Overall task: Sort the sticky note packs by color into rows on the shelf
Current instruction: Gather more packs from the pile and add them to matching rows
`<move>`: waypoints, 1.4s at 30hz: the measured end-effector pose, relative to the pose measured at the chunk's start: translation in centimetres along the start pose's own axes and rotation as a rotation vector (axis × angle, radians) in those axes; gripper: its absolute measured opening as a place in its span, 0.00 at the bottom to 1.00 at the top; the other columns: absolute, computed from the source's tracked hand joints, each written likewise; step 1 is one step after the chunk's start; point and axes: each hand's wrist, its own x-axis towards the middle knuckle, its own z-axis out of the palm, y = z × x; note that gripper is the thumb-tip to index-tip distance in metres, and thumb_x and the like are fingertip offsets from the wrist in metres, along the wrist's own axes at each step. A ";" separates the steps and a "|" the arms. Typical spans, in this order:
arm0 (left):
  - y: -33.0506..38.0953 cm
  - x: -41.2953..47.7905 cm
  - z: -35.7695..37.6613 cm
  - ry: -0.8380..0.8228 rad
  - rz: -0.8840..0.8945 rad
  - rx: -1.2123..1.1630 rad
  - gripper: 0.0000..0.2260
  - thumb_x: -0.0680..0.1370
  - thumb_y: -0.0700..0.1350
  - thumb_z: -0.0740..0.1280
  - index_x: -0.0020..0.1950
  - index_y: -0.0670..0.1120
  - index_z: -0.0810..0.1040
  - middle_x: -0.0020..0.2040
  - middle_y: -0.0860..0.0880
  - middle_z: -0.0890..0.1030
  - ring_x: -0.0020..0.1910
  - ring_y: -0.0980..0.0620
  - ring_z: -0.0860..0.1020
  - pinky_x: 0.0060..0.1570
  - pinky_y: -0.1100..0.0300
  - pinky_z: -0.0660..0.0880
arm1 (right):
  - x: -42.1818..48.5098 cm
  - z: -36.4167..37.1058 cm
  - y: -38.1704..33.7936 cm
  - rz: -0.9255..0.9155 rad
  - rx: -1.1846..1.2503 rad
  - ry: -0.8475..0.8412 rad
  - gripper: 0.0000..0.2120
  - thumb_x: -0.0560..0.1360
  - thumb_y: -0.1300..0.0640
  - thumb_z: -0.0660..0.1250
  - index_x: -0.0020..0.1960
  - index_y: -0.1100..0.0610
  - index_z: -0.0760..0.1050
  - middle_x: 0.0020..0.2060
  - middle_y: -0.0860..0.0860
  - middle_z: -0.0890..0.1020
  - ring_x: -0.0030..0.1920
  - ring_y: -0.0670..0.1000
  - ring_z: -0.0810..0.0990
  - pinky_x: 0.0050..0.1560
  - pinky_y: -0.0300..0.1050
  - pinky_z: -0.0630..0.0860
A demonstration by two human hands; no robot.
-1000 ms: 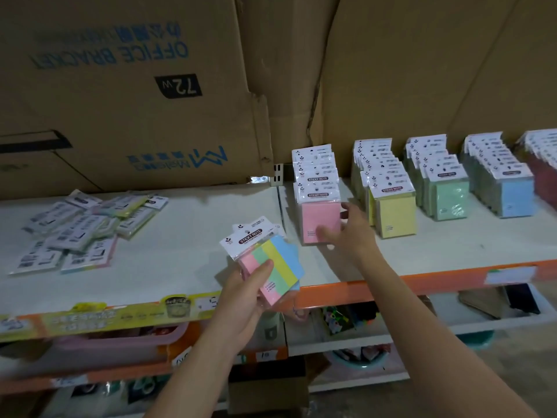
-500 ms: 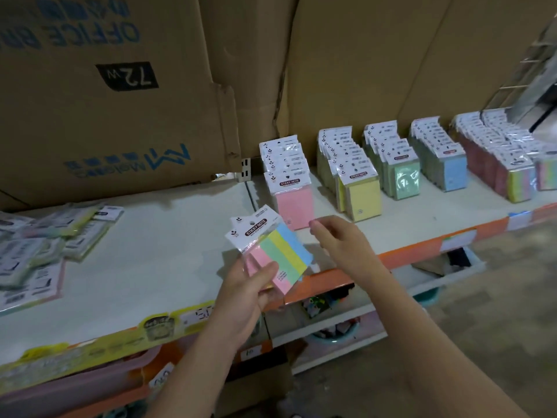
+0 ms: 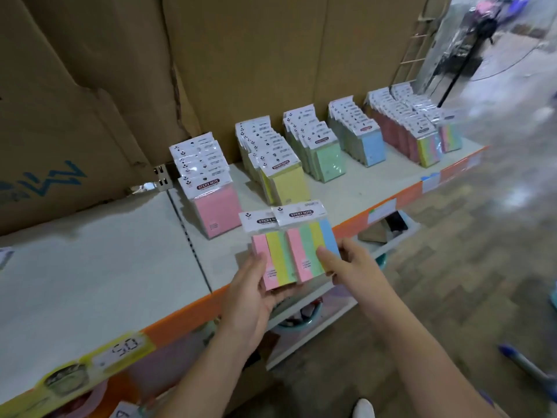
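The left hand (image 3: 250,300) grips a striped sticky note pack (image 3: 275,260); the right hand (image 3: 354,268) pinches a second striped pack (image 3: 310,251) overlapping it; both are held over the shelf (image 3: 90,267) front edge, near the pink row (image 3: 208,191).

2 striped packs (image 3: 304,251) in L hand (image 3: 250,297) + R hand (image 3: 351,268), over shelf (image 3: 114,267).

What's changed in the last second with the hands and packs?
The right hand left the pink row, came back and took hold of the right striped pack, now fanned beside the left striped pack. The left hand still holds that one; nothing on the shelf moved.
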 end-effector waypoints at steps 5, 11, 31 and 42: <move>-3.5 1.0 5.2 -0.057 0.037 0.169 0.18 0.76 0.52 0.63 0.64 0.50 0.77 0.57 0.47 0.84 0.56 0.47 0.83 0.52 0.47 0.81 | 0.1 -6.0 2.0 0.018 -0.014 -0.006 0.13 0.77 0.46 0.68 0.48 0.56 0.80 0.39 0.51 0.82 0.37 0.45 0.78 0.40 0.46 0.74; -10.1 3.6 14.6 0.010 0.020 0.245 0.12 0.79 0.43 0.66 0.62 0.46 0.76 0.54 0.46 0.85 0.52 0.46 0.84 0.48 0.50 0.83 | 1.6 -17.1 5.8 0.010 -0.001 0.033 0.19 0.77 0.49 0.70 0.29 0.50 0.74 0.24 0.43 0.70 0.27 0.43 0.65 0.31 0.38 0.60; -18.9 15.0 35.5 0.182 0.116 0.148 0.18 0.76 0.39 0.69 0.65 0.44 0.72 0.58 0.46 0.84 0.54 0.45 0.84 0.51 0.44 0.81 | 14.4 -38.5 10.4 -0.079 0.000 -0.055 0.03 0.78 0.55 0.70 0.48 0.53 0.81 0.29 0.41 0.79 0.27 0.39 0.70 0.28 0.29 0.65; -17.9 24.2 39.4 0.143 0.089 0.172 0.12 0.77 0.41 0.70 0.59 0.48 0.73 0.55 0.48 0.85 0.49 0.50 0.85 0.40 0.56 0.82 | 23.6 -43.4 7.0 -0.104 -0.206 -0.180 0.10 0.78 0.56 0.70 0.59 0.53 0.79 0.49 0.48 0.85 0.44 0.45 0.82 0.44 0.36 0.77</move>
